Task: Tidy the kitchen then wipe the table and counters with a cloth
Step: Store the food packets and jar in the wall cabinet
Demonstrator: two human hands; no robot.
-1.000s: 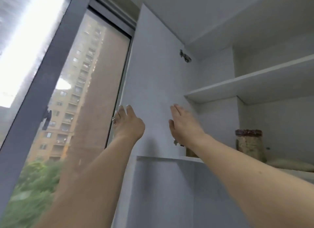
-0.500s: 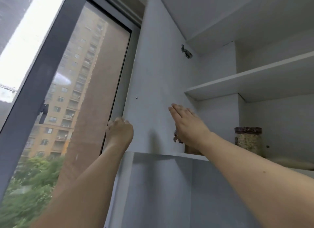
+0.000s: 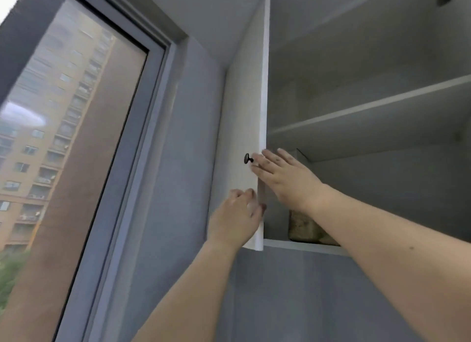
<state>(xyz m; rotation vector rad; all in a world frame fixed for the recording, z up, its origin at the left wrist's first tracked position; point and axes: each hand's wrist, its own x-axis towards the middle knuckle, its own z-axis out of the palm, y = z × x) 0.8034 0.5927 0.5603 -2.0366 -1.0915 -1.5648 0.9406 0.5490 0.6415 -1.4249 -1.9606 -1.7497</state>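
The white door (image 3: 244, 112) of the wall cabinet stands nearly edge-on to me, half swung, with a small black knob (image 3: 247, 158) on its outer face. My left hand (image 3: 237, 217) holds the door's lower free edge, with bent fingers on the outer face and one wrapped over the edge. The straight fingers of my right hand (image 3: 288, 178) touch the door's edge just right of the knob, from the inner side. A jar of grain (image 3: 303, 227) stands on the cabinet's bottom shelf, partly hidden behind my right wrist.
Inside the cabinet a bare upper shelf (image 3: 369, 107) spans its width. A tall window (image 3: 76, 138) with a grey frame fills the left, with apartment blocks outside. A grey wall strip lies between window and cabinet.
The door has swung from wide open to nearly edge-on. My left hand came round from behind its edge to the outer face. My right hand followed the door's free edge.
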